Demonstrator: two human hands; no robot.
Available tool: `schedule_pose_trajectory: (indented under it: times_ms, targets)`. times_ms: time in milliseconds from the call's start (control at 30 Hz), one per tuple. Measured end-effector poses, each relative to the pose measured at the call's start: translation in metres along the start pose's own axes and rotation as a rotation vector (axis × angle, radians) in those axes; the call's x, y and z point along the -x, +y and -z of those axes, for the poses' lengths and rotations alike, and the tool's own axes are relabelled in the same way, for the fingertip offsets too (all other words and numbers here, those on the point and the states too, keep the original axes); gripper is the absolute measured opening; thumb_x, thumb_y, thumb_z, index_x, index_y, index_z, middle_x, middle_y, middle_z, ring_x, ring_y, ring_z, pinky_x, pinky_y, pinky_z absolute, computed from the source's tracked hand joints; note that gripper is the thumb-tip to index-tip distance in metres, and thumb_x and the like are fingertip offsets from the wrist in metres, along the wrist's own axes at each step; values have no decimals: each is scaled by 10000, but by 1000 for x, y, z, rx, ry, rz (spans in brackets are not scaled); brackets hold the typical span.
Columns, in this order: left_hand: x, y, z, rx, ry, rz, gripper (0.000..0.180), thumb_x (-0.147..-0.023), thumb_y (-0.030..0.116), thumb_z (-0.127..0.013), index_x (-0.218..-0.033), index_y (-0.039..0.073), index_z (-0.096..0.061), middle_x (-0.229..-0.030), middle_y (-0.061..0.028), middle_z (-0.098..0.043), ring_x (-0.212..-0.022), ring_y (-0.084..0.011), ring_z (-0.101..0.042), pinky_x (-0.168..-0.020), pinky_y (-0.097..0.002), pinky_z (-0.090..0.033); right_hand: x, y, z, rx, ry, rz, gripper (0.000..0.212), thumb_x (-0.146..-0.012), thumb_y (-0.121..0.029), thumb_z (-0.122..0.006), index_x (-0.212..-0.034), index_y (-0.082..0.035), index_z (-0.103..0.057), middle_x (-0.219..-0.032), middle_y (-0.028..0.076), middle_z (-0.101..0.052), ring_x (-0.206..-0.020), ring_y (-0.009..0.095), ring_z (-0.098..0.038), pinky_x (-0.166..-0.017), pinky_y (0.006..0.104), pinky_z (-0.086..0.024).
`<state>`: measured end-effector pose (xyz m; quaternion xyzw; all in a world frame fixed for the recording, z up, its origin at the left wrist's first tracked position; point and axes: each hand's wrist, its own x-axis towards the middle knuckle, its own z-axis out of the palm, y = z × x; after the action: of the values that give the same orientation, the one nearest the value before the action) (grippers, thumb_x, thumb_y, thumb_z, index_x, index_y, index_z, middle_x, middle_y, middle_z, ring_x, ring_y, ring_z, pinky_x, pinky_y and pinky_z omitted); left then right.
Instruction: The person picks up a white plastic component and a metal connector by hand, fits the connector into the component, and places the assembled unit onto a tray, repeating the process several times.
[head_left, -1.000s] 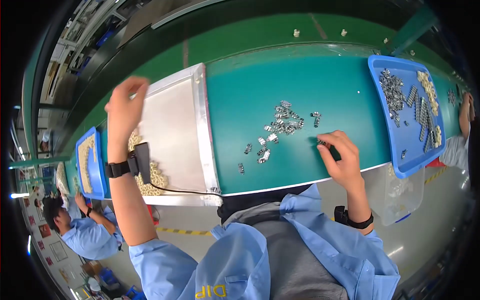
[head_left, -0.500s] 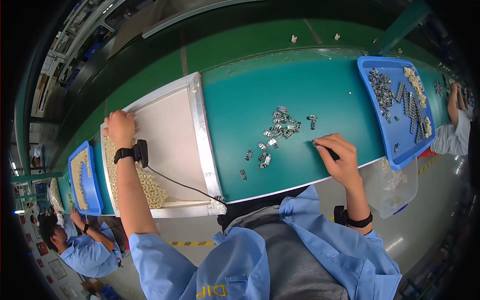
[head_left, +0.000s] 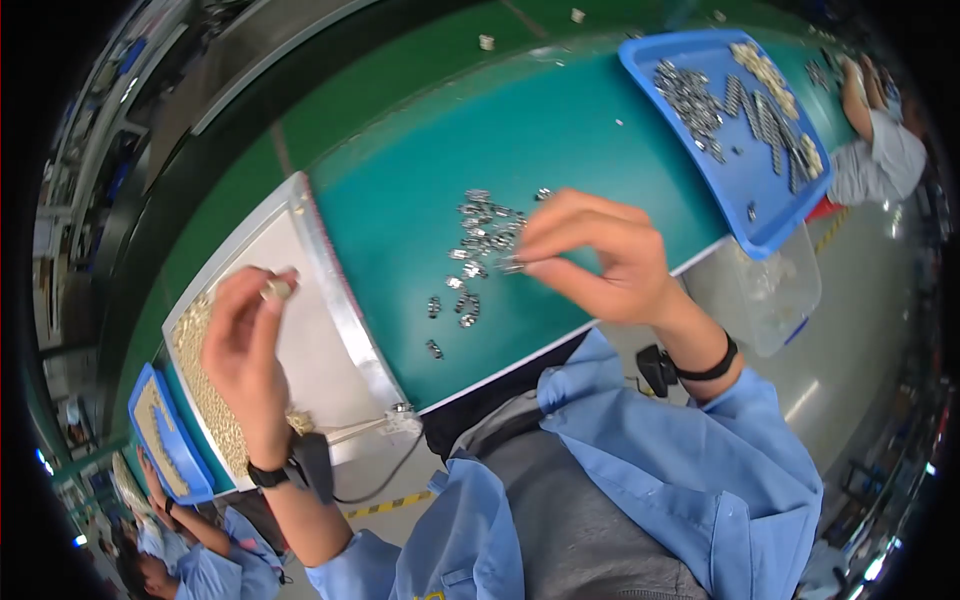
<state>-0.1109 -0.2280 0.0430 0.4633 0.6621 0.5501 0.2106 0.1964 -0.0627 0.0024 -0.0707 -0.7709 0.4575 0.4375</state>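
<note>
My left hand (head_left: 250,345) is raised over the framed tray (head_left: 335,280), pinching a small cream plastic part (head_left: 277,289) between thumb and fingertips. Cream parts of that sort (head_left: 205,385) lie heaped along the tray's left side. Over the green work surface, my right hand (head_left: 605,255) pinches a small shiny metal part (head_left: 511,264), blurred and partly covered by the fingertips. Just left of it is a loose pile of small silvery metal parts (head_left: 485,228), with a few single ones scattered nearer me.
At the right, a blue tray (head_left: 735,225) holds metal parts and cream parts. Below it stands a clear plastic bin (head_left: 790,310). Another blue tray (head_left: 188,455) sits at the far left. People work at both ends; a cable runs from my left wristband (head_left: 310,465).
My left hand has come up from the heap of cream parts, now with one in its fingers. My right hand has moved left toward the metal pile. The whole view has tilted.
</note>
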Motion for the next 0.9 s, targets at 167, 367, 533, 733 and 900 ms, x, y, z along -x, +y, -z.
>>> schedule_pose_trajectory:
  times_ms: [167,367,533,733,900]
  targets:
    - [43,20,-58,263,-225,-163,265,-919,-65,-671,-1183,-89,-650,-1156,-178,-604,-1022,-288,-661,-891,-380,-557,-37,-24,-23,-66,-26,143,180,-811,68,-769,-972,-12,-749,-925,113,-722,-813,222,-689,-709,330,-496]
    - [54,33,-81,491,-204,4,332,-889,-83,-695,-1211,-112,-619,-1160,-208,-603,-1040,-277,-638,-891,-372,-552,-34,-26,-30,-28,9,188,52,-823,-81,-744,-838,-109,-703,-777,3,-632,-698,220,-612,-750,353,-430]
    - [52,26,-81,468,-270,-62,345,-872,-80,-725,-1196,-112,-613,-1163,-235,-611,-1047,-269,-633,-895,-362,-543,-32,-27,-29,-11,9,171,36,-827,-82,-728,-833,-107,-704,-775,3,-636,-681,216,-601,-770,357,-421]
    - [50,27,-85,473,-313,-61,319,-868,-72,-740,-1166,-93,-627,-1163,-242,-622,-1034,-264,-642,-904,-350,-537,-29,-25,-24,-54,10,133,45,-816,-69,-729,-831,-104,-706,-759,8,-632,-679,217,-602,-774,360,-421]
    - [49,23,-85,452,-308,-94,324,-861,-64,-755,-1161,-83,-632,-1163,-239,-627,-1018,-259,-648,-899,-342,-537,-27,-25,-23,-47,-3,105,48,-813,-71,-736,-830,-103,-705,-753,12,-626,-673,228,-600,-790,364,-429]
